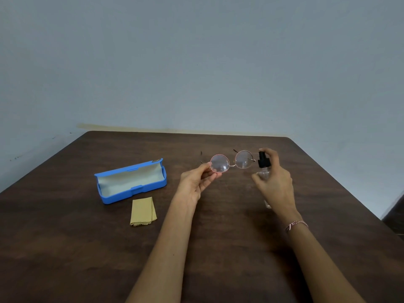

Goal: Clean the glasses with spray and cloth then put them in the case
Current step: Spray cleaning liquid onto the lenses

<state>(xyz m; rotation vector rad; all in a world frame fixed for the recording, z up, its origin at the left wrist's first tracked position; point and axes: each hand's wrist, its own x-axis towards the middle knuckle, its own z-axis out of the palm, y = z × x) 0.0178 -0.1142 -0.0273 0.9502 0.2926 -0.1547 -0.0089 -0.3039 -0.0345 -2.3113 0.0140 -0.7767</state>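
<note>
Head view: we pinch the round glasses (219,163) in our left hand (196,182) above the tabletop (218,248), toward its far edge. Our right hand (275,184) grips the spray bottle (262,161) just beside them. Near the left edge lie the open blue case (131,182) and the cloth (143,212).

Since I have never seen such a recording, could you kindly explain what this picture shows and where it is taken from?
There is no machine here: a person works with two bare hands. The single picture comes from a camera worn on the person's head, looking forward and down at them. The left hand pinches the round glasses by the outer rim of one lens, above the brown table. The right hand grips a small clear spray bottle, a finger on its black top, beside the other lens. On the table to the left lie an open blue case and, nearer the person, a folded yellow cloth.
</note>
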